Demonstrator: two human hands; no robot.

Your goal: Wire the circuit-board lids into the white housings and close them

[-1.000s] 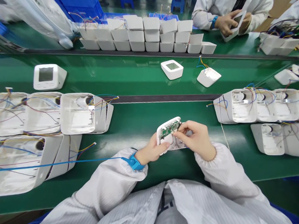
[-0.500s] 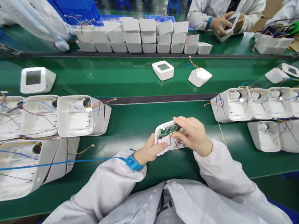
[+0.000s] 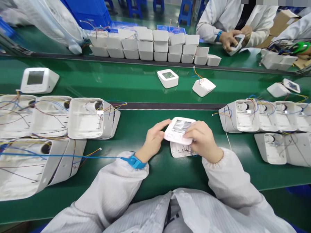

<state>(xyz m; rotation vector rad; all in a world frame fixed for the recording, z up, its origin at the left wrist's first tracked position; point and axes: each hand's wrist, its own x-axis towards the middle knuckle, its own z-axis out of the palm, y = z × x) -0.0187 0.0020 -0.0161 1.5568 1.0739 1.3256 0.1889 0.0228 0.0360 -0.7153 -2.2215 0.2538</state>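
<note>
A white cover with a grey display (image 3: 181, 126) is tilted face up in front of me. My right hand (image 3: 202, 138) grips its right side, the fingers lying over the front. My left hand (image 3: 154, 137) is at the left edge, fingers stretched out and the tips at or touching the rim; it does not wrap round the cover. Beneath the cover, a white shell (image 3: 179, 150) shows its inside with small holes and thin wires. The right hand and the cover hide part of this shell. A blue wrist strap (image 3: 136, 162) with a cord is on my left wrist.
White housings with wires stand at the left (image 3: 84, 119) and right (image 3: 246, 116). Display units (image 3: 168, 79) and a wired housing (image 3: 204, 87) lie beyond the dark strip (image 3: 169, 105). Farther back are stacked housings (image 3: 146, 46), a fan (image 3: 50, 13) and a co-worker's hands (image 3: 232, 40).
The held piece has turned from its circuit board side to its display side. The left hand has loosened from its lower left edge, and a white shell shows below. The camera view has shifted slightly.
</note>
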